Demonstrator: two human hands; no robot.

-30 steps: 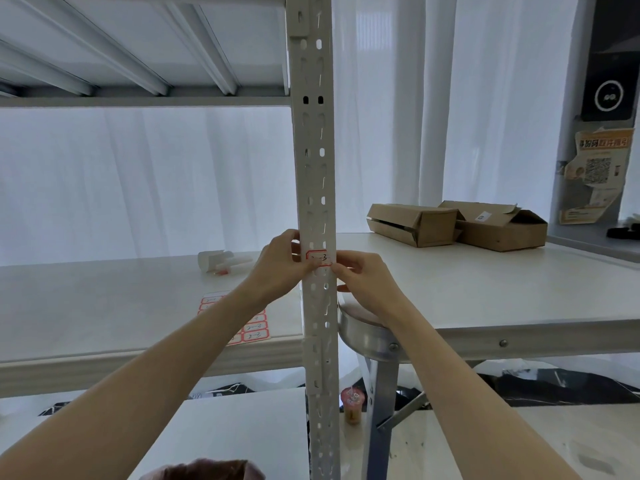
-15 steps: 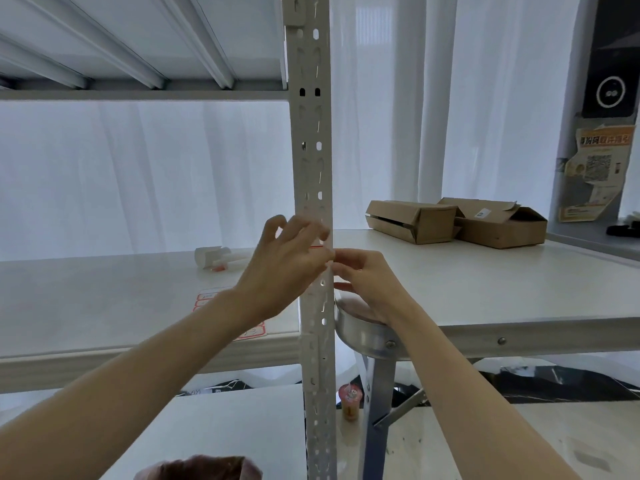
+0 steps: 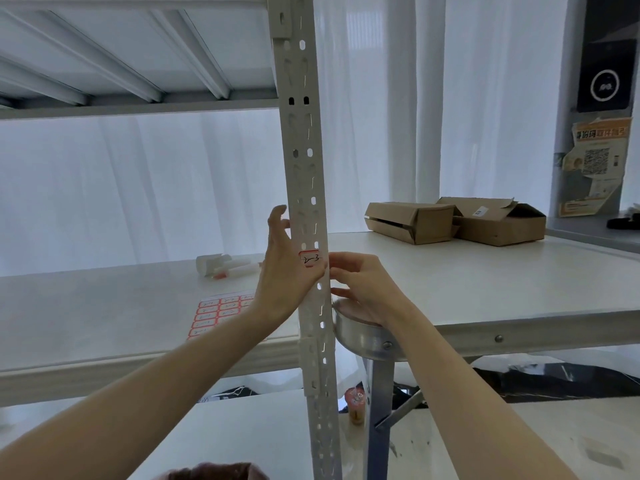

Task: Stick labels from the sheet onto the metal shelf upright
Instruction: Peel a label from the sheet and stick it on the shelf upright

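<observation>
Left grip [image 3: 285,271] open against label [image 3: 311,259] on upright [image 3: 304,150], right grip [image 3: 363,285] curled alongside, hold unclear

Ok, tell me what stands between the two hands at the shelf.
The white perforated metal upright stands between the left hand and right hand, bearing a red-bordered handwritten label there; the head view shows it.

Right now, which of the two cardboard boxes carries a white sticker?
The box farther right, nearest the wall poster, has the sticker on its top flap; the other box beside it shows plain cardboard.
</observation>
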